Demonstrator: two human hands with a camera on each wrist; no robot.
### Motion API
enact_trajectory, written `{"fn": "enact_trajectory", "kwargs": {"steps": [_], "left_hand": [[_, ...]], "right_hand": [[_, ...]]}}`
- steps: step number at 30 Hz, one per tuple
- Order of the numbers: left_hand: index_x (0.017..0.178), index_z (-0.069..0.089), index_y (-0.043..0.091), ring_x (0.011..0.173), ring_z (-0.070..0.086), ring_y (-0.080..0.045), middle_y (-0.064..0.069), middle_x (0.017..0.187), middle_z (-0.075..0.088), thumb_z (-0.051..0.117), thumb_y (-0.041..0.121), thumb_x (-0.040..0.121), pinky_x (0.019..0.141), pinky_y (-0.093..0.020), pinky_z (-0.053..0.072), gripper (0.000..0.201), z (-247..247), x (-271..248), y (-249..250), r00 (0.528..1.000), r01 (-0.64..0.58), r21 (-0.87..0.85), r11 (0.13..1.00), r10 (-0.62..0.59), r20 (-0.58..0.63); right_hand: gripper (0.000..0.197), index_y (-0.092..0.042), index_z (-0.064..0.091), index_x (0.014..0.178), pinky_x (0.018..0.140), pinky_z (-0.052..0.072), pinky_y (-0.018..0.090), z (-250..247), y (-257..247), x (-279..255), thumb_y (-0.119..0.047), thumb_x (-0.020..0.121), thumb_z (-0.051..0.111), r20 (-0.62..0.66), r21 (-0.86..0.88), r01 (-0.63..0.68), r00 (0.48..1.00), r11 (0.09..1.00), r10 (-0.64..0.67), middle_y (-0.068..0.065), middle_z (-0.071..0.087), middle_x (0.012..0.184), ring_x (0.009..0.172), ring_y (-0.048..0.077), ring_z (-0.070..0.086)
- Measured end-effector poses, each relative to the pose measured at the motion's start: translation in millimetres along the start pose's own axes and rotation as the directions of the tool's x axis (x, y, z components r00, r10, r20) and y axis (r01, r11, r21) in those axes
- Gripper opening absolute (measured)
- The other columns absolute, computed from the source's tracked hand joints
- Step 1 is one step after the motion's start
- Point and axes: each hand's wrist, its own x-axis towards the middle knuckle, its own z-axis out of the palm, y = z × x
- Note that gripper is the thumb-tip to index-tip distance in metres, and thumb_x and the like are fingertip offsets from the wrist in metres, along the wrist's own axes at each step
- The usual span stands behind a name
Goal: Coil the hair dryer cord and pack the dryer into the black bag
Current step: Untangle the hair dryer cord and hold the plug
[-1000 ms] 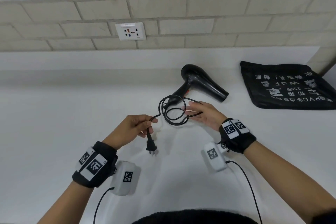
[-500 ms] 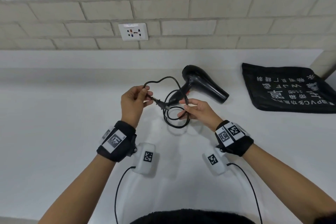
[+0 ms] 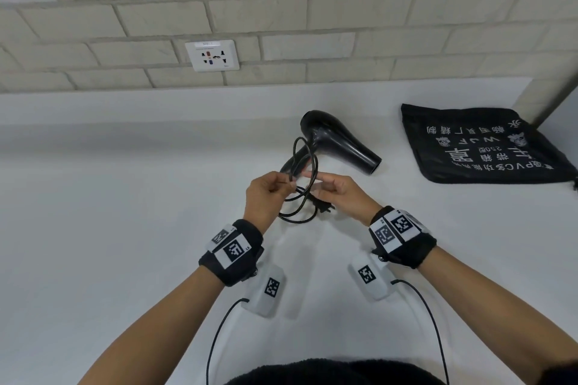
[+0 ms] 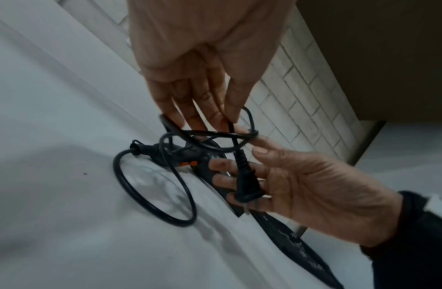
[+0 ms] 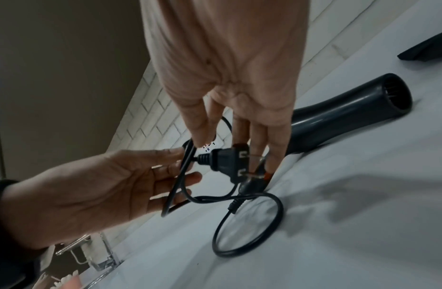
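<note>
Left hand pinching looped cord, right hand pinching it too, both raised above counter

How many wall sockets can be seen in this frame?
1. A single white wall socket sits on the brick wall above the counter, up and to the left of the hair dryer. Nothing is plugged into it. Others may lie outside the views.

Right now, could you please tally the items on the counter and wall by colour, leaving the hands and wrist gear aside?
Black: 2, the hair dryer with its cord and plug, and the black bag.
White: 1, the wall socket.
Total: 3.
</note>
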Motion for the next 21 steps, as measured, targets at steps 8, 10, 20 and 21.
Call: {"fn": "enact_trajectory", "kwargs": {"steps": [8, 10, 20, 21], "left_hand": [[0.095, 0.072, 0.009, 0.090, 0.059, -0.014, -0.006, 0.098, 0.068, 0.060, 0.018, 0.087, 0.081, -0.023, 0.042, 0.017, -5, 5, 1, 0.996, -0.051, 0.244, 0.968, 0.032, 0.081], [0.101, 0.069, 0.009, 0.093, 0.055, -0.016, -0.006, 0.106, 0.064, 0.057, 0.014, 0.087, 0.082, -0.023, 0.040, 0.019, -12, 16, -3, 0.999, -0.041, 0.270, 0.962, 0.039, 0.014], [0.094, 0.061, 0.012, 0.064, 0.055, -0.009, -0.004, 0.076, 0.058, 0.048, 0.019, 0.093, 0.059, -0.016, 0.043, 0.015, -1, 40, 2, 0.839, 0.212, 0.171, 0.962, -0.269, 0.473], [0.095, 0.063, 0.013, 0.060, 0.056, -0.007, -0.004, 0.075, 0.057, 0.049, 0.019, 0.093, 0.061, -0.018, 0.044, 0.015, -3, 42, 5, 0.850, 0.216, 0.141, 0.966, -0.257, 0.459]], "right_hand": [[0.037, -0.007, 0.049, 0.130, 0.060, 0.048, 0.012, -4, 6, -2, -0.002, 0.093, 0.045, 0.089, -0.177, -0.021, 0.995, 0.984, 0.037, 0.004, 0.058, 0.068, 0.052, 0.000, 0.057], [0.037, -0.008, 0.049, 0.130, 0.061, 0.048, 0.011, -9, 7, -6, -0.001, 0.094, 0.042, 0.107, -0.138, -0.041, 0.993, 0.990, 0.056, 0.004, 0.053, 0.067, 0.052, -0.003, 0.055], [0.031, 0.006, 0.053, 0.122, 0.059, 0.039, 0.011, -16, 4, -20, 0.004, 0.094, 0.040, 0.195, -0.187, -0.103, 0.971, 0.977, 0.140, -0.010, 0.052, 0.059, 0.049, -0.005, 0.046], [0.032, 0.001, 0.053, 0.123, 0.055, 0.037, 0.009, -17, 3, -22, 0.003, 0.094, 0.039, 0.186, -0.192, -0.129, 0.969, 0.973, 0.165, -0.013, 0.052, 0.055, 0.046, -0.004, 0.045]]}}
